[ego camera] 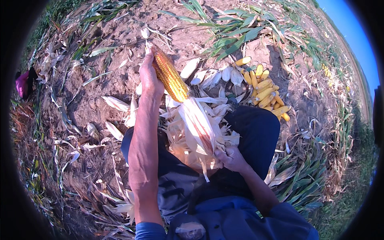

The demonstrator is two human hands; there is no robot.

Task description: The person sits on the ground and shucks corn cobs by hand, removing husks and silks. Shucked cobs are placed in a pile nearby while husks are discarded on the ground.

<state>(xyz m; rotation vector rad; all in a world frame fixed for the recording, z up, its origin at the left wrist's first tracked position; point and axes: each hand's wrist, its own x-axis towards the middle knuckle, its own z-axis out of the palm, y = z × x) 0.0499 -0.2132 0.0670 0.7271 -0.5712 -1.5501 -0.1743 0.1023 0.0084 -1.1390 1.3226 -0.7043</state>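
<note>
A yellow corn cob [171, 75], bare of husk along its kernels, slants across the view in front of me. My left hand [150, 76] grips it around the upper end. From the cob's lower end hangs a pale corn husk [196, 123] with a reddish streak, pulled down toward my lap. My right hand [232, 159] holds the far end of this husk near my right thigh. Beneath it, a heap of loose dry husks [177, 135] lies between my legs.
A pile of husked yellow cobs [265, 91] lies on the soil beyond my right knee. Several ears still in pale husk [210, 77] rest before me, others to the left [114, 130]. Green corn leaves [240, 36] are spread farther out. A pink and black item [22, 85] sits far left.
</note>
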